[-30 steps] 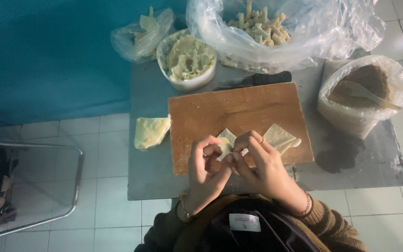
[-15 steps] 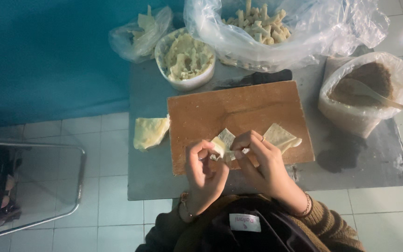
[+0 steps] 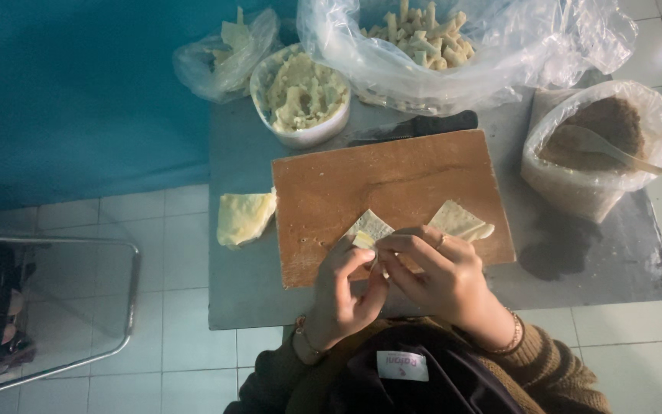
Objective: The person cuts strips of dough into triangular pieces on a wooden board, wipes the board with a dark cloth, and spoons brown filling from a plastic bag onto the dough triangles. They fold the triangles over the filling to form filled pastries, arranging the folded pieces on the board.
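At the near edge of the wooden board (image 3: 392,195), seen from the head camera, both hands meet over a small pale pastry square (image 3: 369,228). The left hand (image 3: 344,295) pinches its near corner between thumb and fingertips, and the right hand (image 3: 434,276) closes its fingers on the same piece from the right (a dab of pale filling shows at the fold). The square lies on the board, just left of a second pastry wrapper (image 3: 460,221) lying flat on the board.

The board rests on a grey table (image 3: 614,264). Left of the board, on the table's left edge, lies a stack of pale wrappers (image 3: 244,218). At the far side stands a white bowl of mashed filling (image 3: 301,96), with a clear bag of folded pieces (image 3: 453,46) to its right and a smaller bag (image 3: 220,50) to its left. On the right stands a bag of brown crumbs (image 3: 603,149) with a spoon in it.
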`<action>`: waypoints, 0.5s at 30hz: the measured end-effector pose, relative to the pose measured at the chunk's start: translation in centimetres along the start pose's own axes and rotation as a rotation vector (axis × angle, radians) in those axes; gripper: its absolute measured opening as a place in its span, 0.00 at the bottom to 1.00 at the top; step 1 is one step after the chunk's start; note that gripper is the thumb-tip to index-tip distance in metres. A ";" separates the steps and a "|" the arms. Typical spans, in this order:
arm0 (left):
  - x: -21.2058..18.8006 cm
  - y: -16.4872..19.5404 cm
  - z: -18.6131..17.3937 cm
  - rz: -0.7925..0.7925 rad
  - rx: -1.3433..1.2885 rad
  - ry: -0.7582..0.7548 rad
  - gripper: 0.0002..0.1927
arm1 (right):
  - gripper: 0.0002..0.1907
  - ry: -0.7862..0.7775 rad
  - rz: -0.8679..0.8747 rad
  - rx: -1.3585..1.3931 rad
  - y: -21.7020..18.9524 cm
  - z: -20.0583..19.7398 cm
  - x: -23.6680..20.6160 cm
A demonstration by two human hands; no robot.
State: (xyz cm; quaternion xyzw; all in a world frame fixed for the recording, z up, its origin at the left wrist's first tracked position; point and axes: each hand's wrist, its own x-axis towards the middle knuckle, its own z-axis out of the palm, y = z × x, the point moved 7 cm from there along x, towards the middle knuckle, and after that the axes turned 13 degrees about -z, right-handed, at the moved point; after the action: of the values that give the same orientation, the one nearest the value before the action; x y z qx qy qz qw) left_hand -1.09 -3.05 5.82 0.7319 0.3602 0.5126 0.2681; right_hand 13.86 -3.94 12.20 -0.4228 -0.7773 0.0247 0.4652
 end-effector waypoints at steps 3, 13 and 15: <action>0.0 0.2 0.1 -0.015 -0.032 0.025 0.24 | 0.10 0.082 -0.027 -0.073 -0.4 0.0 0.1; 0.2 -2.4 0.9 -0.332 -0.414 -0.025 0.28 | 0.11 -0.037 -0.015 0.057 -0.2 0.9 0.2; 0.3 -2.1 0.6 -0.292 -0.309 0.013 0.26 | 0.11 -0.060 0.007 0.077 0.1 1.1 0.1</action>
State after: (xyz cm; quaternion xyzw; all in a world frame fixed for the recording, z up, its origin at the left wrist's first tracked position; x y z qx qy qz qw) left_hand -1.02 -1.57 4.19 0.6186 0.3814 0.5223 0.4463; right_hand 13.07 -3.40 11.65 -0.4064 -0.7880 0.0688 0.4573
